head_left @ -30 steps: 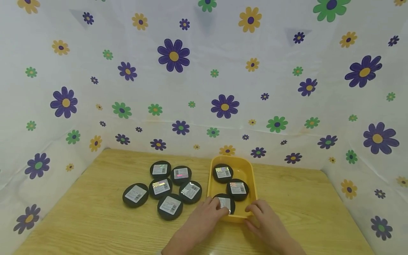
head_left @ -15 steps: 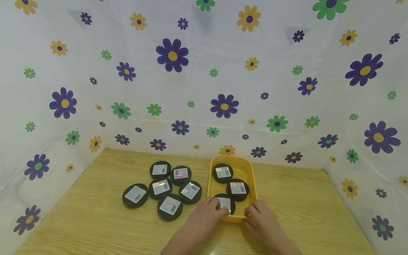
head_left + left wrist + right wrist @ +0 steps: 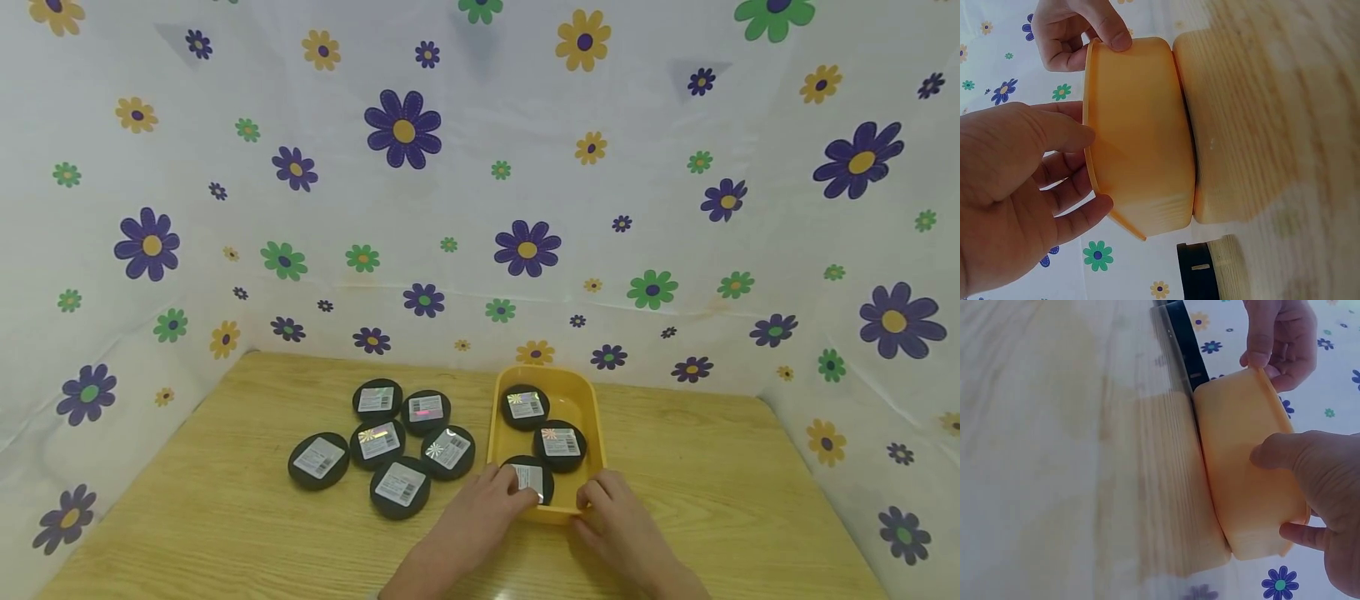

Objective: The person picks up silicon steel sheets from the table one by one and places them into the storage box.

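Pale wood-grain table, white cloth printed with purple, green and yellow flowers rising behind it and along both sides. Left of the yellow tray: six loose black discs, labels up. Five sit in a loose cluster; the sixth, leftmost disc lies just beside them. Closest to the tray's left wall is one cluster disc, near the left hand. Three more discs lie in the tray: far-left disc, middle disc toward the right wall, and near-left disc, partly covered by left-hand fingers. Whether they touch that one, cannot tell.

Tray rests on the table, right of the cluster, its far end close to the cloth. Left hand grips the rim at the near-left corner, thumb bent in against the fingers. Right hand pinches the near-right corner, thumb low on the outside wall, fingers over the rim.

Against one second ago: tray, discs and grips unchanged; only the right forearm lies slightly further left, and the cloth's flowers shift a little in the head view.
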